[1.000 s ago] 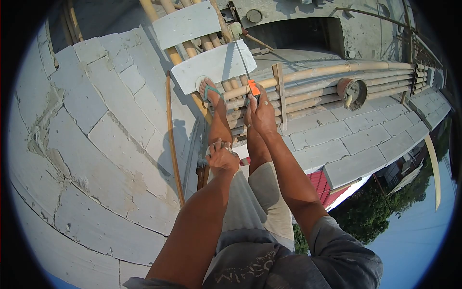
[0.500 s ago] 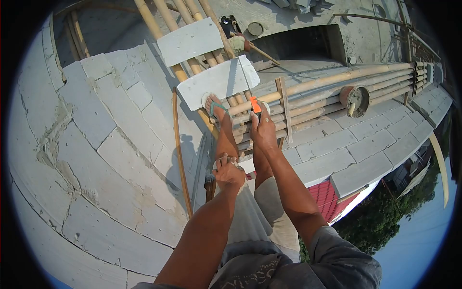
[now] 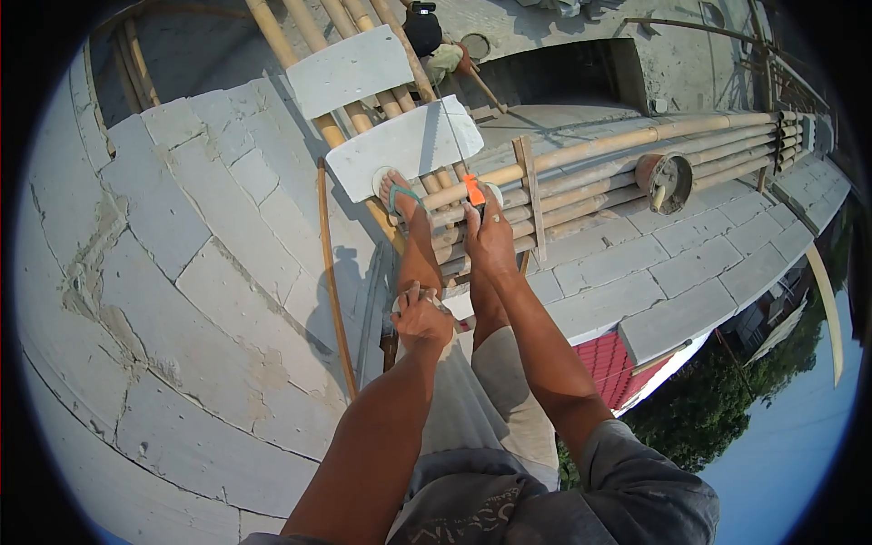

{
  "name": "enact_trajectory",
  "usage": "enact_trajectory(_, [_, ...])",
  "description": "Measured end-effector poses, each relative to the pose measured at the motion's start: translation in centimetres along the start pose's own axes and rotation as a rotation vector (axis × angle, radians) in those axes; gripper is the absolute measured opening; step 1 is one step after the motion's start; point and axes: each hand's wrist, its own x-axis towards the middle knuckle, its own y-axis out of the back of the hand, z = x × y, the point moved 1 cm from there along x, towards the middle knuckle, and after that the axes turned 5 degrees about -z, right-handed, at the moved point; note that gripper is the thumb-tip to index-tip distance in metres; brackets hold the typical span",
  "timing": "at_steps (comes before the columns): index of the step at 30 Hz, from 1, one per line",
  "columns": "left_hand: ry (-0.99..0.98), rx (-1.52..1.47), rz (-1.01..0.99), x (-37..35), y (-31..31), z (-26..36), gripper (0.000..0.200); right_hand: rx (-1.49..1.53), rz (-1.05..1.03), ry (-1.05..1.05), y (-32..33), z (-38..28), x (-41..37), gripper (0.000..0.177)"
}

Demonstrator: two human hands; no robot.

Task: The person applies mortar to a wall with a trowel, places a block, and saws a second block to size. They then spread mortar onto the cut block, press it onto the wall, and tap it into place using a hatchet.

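Fingers of the right hand point(image 3: 490, 238) are wrapped around the grip of an orange-handled saw point(image 3: 474, 190), its blade crossing the right end of a white block point(image 3: 400, 150); the left hand point(image 3: 423, 322) lies bent-fingered on the left knee, whether clutching anything I cannot tell. A sandalled left foot point(image 3: 397, 193) presses the block, which spans bamboo poles point(image 3: 272, 32) beside a second slab point(image 3: 350, 71)

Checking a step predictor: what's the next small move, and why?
Probably a short stroke of the saw by the right hand: that hand grips its orange handle, the blade crosses the nearer white block near its right end, and the left foot rests on that block, likely steadying it.
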Motion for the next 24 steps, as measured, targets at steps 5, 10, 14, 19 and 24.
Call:
enact_trajectory(5, [-0.023,0.012,0.191,-0.2,-0.6,-0.1,0.041,0.016,-0.061,-0.051,1.5,-0.4,0.8,0.047])
enact_trajectory(10, [0.005,0.020,0.096,-0.3,0.5,0.6,0.044,0.159,-0.190,-0.211,2.7,-1.6,1.4,0.050])
enact_trajectory(14, [-0.022,0.009,0.093,-0.1,-1.0,0.1,0.044,-0.002,-0.084,-0.055,1.8,-1.3,1.3,0.046])
enact_trajectory(19, [-0.068,0.032,0.196,-0.4,-1.5,0.0,0.045,-0.078,-0.077,-0.015,0.4,-1.2,1.4,0.046])
enact_trajectory(24, [-0.049,0.059,0.231,0.1,-2.6,-0.2,0.043,0.033,-0.104,-0.088,0.9,-1.5,2.1,0.047])
